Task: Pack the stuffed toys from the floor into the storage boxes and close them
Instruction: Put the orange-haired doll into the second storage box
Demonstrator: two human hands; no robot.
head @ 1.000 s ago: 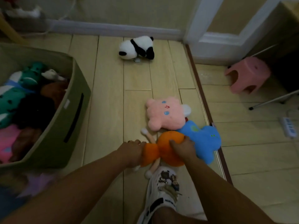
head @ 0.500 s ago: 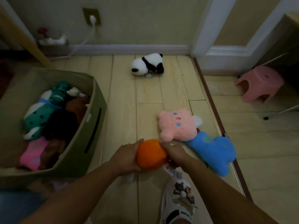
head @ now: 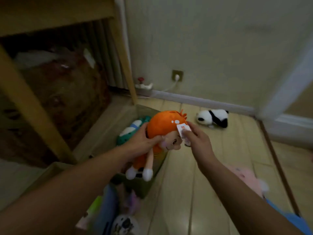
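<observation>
One orange-haired doll (head: 165, 128) hangs over the green storage box (head: 145, 182), my left hand (head: 141, 141) gripping its head, my right hand (head: 197, 139) pinching its paper tag (head: 182, 131); I'd tuck the legs inside before releasing.

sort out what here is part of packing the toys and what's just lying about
Part of the job:
- orange-haired plush doll, gripped by left hand
- white paper tag, pinched by right hand
- olive fabric storage box
- black-and-white plush panda
- pink plush toy

Lying about:
- wall socket
- wooden table leg
</observation>
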